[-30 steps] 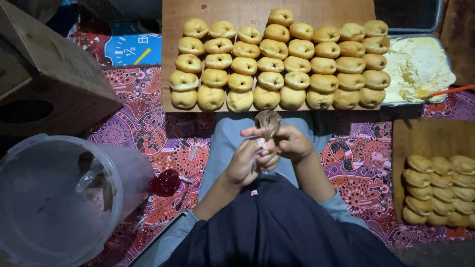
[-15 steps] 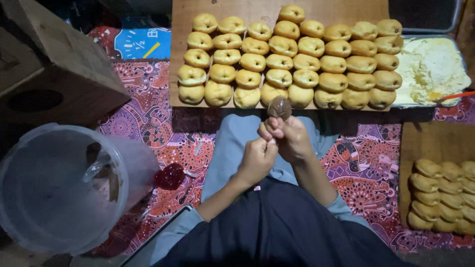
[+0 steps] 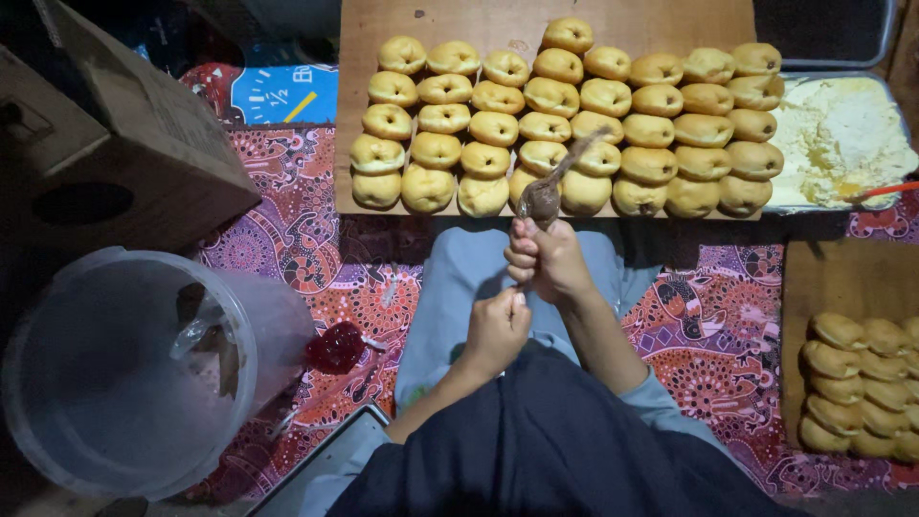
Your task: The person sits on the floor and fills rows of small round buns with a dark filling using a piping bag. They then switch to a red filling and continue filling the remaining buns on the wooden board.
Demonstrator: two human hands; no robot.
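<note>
A patterned red and purple cloth (image 3: 728,325) covers the floor under everything, and the surroundings are dim, with dark corners at the top left and top right. The largest thing on it is a wooden board (image 3: 459,24) at the top centre, its near edge just above the person's knees, carrying rows of golden buns (image 3: 574,124) packed edge to edge from its left side to its right. Touching the board's right edge is a metal tray (image 3: 885,57) of pale cream (image 3: 838,134). At the cloth's left edge stands a cardboard box (image 3: 124,144), and below it, in the lower left corner, a clear plastic bucket (image 3: 124,383); a small red lid (image 3: 335,347) lies just beside the bucket. A second board (image 3: 799,287) at the right edge holds more buns (image 3: 862,383) stacked close. Open cloth remains between the bucket and the person's lap, and in a narrow strip between the lap and the right-hand board. The right hand (image 3: 546,258) is closed around the twisted upper part of a brown piping bag (image 3: 546,191), whose tip points up over the near row of buns at the board's front edge. The left hand (image 3: 498,330) is curled into a fist just below it, over the lap; whether it holds the bag's tail cannot be made out.
</note>
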